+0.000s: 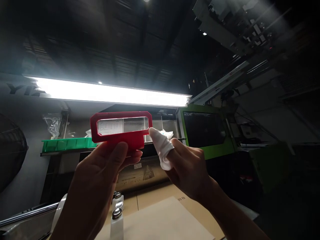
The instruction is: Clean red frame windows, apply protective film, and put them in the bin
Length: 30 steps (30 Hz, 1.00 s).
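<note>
Two hands work at chest height under a strip light. Left hand (107, 166) grips, by its stem, a glossy red plastic frame (121, 128) with chamfered corners and clear rectangular window. Right hand (185, 163), forefinger wrapped in white cloth (162, 146), touches its right edge.

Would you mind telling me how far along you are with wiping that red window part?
Done: the clear pane looks spotless against the strip light, as far as I can tell. In hand: the left hand holds the red part up; the right hand presses its white cloth to the part's right end. Left: the green bin hides its contents.
</note>
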{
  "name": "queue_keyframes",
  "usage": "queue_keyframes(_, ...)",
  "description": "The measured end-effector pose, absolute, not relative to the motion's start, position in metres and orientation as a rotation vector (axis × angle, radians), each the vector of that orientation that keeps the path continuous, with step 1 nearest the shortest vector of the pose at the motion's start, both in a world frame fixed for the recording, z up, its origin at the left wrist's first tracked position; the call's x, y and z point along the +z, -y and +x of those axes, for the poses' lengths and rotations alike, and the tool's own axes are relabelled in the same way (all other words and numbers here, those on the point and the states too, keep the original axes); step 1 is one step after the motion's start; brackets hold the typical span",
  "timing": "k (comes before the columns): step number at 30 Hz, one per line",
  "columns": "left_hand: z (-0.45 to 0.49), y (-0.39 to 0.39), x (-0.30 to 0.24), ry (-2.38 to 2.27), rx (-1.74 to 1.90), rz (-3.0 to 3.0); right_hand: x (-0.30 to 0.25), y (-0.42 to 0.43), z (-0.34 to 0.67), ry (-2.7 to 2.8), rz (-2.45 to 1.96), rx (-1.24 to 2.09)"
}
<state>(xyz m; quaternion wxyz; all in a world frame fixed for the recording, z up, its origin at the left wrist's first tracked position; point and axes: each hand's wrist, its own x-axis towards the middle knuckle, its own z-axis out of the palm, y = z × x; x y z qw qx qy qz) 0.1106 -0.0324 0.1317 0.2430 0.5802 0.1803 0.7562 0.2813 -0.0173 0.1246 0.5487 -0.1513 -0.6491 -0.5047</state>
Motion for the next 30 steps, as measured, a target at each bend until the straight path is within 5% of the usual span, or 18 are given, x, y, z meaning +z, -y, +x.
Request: queue_keyframes(30, 0.104, 0.036, 0.131, -0.579, 2.037, 1.574, 0.14, 0.002, 0.266, 1.33, -0.45, -1.458)
